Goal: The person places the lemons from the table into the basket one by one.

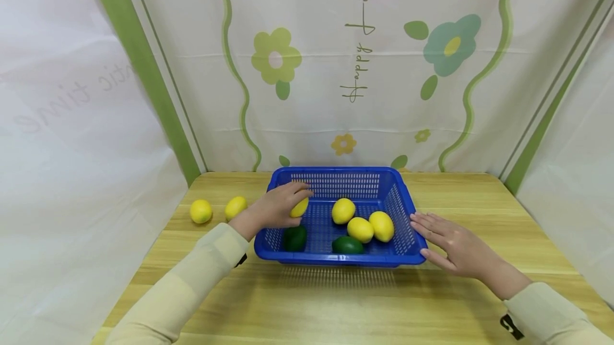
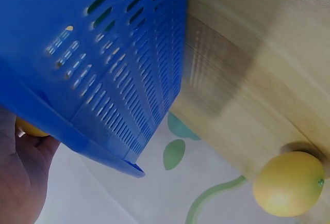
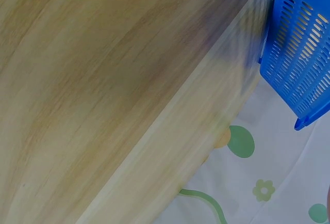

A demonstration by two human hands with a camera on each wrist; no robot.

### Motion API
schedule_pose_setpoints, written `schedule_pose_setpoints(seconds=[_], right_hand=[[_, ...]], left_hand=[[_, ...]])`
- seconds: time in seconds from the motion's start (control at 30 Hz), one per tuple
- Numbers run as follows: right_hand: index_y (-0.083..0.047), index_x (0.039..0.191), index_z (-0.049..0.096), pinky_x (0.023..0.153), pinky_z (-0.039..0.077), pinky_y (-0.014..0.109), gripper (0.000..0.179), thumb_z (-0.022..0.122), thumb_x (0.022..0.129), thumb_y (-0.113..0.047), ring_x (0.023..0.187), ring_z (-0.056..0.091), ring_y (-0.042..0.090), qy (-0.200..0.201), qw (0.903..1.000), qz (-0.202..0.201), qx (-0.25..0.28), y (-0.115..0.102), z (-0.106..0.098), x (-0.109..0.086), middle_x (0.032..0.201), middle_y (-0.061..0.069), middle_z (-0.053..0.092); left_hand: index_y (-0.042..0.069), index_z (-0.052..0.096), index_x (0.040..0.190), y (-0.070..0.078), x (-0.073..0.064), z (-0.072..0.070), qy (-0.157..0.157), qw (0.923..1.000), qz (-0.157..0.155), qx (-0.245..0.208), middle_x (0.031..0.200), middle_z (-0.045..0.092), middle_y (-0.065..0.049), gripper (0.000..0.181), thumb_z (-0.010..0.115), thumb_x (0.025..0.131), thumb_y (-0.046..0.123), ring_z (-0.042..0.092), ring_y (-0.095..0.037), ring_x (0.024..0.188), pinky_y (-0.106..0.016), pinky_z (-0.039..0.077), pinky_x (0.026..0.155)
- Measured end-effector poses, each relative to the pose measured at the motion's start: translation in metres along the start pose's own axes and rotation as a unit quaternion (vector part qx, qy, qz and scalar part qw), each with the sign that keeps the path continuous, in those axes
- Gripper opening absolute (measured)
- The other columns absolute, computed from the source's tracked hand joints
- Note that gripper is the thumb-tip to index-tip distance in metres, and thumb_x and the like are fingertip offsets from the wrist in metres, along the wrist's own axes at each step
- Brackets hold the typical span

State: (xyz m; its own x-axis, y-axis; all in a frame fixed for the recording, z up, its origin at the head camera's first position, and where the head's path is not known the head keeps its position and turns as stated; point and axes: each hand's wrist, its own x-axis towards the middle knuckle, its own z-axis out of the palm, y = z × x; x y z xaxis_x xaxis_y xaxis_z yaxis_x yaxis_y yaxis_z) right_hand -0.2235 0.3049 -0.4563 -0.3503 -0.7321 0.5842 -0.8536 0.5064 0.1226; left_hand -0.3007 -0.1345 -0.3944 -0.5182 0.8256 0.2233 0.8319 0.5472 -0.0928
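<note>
A blue perforated plastic basket (image 1: 340, 261) stands on the table. My left hand (image 1: 278, 205) grips a yellow lemon (image 1: 299, 207) inside the basket's left side; in the left wrist view the fingers curl around this lemon (image 2: 31, 127) beyond the rim. On the basket floor lie three more lemons (image 1: 343, 211) and two dark green oval fruits (image 1: 347, 245), one of them below my left hand. With fingers extended, my right hand (image 1: 455, 246) rests its fingertips against the right rim.
Two lemons (image 1: 201, 211) (image 1: 236, 208) lie on the wooden table (image 1: 355, 307), left of the basket. One lemon (image 2: 290, 184) shows large in the left wrist view. A white curtain (image 1: 312, 110) with printed flowers hangs behind the table's back edge and along both sides.
</note>
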Motion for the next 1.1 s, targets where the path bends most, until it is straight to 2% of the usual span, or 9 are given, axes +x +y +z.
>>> schedule_pose_setpoints(seconds=[0.17, 0.33, 0.47, 0.67, 0.8, 1.0, 1.1], right_hand=[[0.007, 0.127, 0.061, 0.115, 0.021, 0.028, 0.063, 0.036, 0.104, -0.046, 0.129, 0.048, 0.029, -0.008, 1.0, 0.004, -0.002, 0.0004, -0.001, -0.0005, 0.132, 0.022, 0.057], [0.007, 0.126, 0.061, 0.115, 0.022, 0.028, 0.062, 0.036, 0.104, -0.045, 0.128, 0.05, 0.03, 0.001, 1.0, -0.002, -0.001, 0.0004, -0.0008, 0.0003, 0.131, 0.022, 0.057], [0.008, 0.125, 0.062, 0.115, 0.023, 0.029, 0.061, 0.037, 0.104, -0.044, 0.126, 0.052, 0.031, 0.012, 0.9999, -0.009, -0.001, -0.0001, -0.0002, 0.0015, 0.13, 0.023, 0.058], [0.008, 0.125, 0.061, 0.115, 0.023, 0.029, 0.062, 0.037, 0.104, -0.045, 0.126, 0.051, 0.031, 0.007, 0.9999, -0.007, -0.002, 0.0001, -0.0007, 0.0013, 0.131, 0.023, 0.057], [0.007, 0.126, 0.061, 0.115, 0.022, 0.028, 0.062, 0.036, 0.104, -0.046, 0.129, 0.049, 0.028, 0.001, 1.0, 0.0, -0.002, 0.0003, -0.0013, 0.0003, 0.132, 0.022, 0.057], [0.008, 0.124, 0.062, 0.115, 0.024, 0.029, 0.061, 0.037, 0.104, -0.043, 0.125, 0.052, 0.031, 0.02, 0.9997, -0.014, -0.001, 0.0002, 0.0003, 0.0013, 0.13, 0.023, 0.058], [0.008, 0.125, 0.062, 0.115, 0.023, 0.028, 0.061, 0.037, 0.104, -0.044, 0.127, 0.05, 0.029, 0.012, 0.9999, -0.009, -0.001, -0.0002, 0.0, 0.0009, 0.131, 0.023, 0.057]], left_hand=[[0.004, 0.054, 0.134, 0.0015, 0.0006, -0.0011, -0.041, 0.9989, -0.02, -0.004, 0.134, 0.054, -0.013, 0.061, 0.077, 0.081, 0.026, 0.051, -0.028, 0.123, -0.039, 0.041, 0.105], [0.006, 0.053, 0.135, 0.0009, 0.0021, 0.0007, -0.075, 0.9966, -0.034, -0.001, 0.133, 0.053, -0.011, 0.062, 0.077, 0.081, 0.027, 0.051, -0.027, 0.122, -0.039, 0.042, 0.104], [0.007, 0.053, 0.135, 0.0018, 0.0024, -0.0005, -0.099, 0.9938, -0.051, -0.002, 0.133, 0.053, -0.01, 0.062, 0.076, 0.082, 0.027, 0.051, -0.026, 0.121, -0.039, 0.042, 0.104], [0.009, 0.05, 0.139, 0.003, 0.0022, -0.0018, -0.137, 0.987, -0.083, -0.011, 0.137, 0.05, -0.009, 0.063, 0.074, 0.084, 0.028, 0.048, -0.027, 0.126, -0.04, 0.039, 0.107], [0.009, 0.05, 0.139, 0.003, 0.0019, -0.0011, -0.14, 0.986, -0.09, -0.011, 0.139, 0.049, -0.008, 0.063, 0.074, 0.084, 0.028, 0.046, -0.027, 0.128, -0.04, 0.039, 0.107], [0.008, 0.051, 0.139, 0.0024, 0.0022, -0.0004, -0.139, 0.9854, -0.096, -0.02, 0.139, 0.049, -0.009, 0.064, 0.075, 0.084, 0.028, 0.046, -0.028, 0.128, -0.041, 0.038, 0.107], [0.008, 0.051, 0.139, 0.0023, 0.0018, -0.0008, -0.137, 0.9856, -0.096, -0.02, 0.139, 0.049, -0.009, 0.064, 0.075, 0.084, 0.028, 0.047, -0.028, 0.127, -0.042, 0.039, 0.107]])
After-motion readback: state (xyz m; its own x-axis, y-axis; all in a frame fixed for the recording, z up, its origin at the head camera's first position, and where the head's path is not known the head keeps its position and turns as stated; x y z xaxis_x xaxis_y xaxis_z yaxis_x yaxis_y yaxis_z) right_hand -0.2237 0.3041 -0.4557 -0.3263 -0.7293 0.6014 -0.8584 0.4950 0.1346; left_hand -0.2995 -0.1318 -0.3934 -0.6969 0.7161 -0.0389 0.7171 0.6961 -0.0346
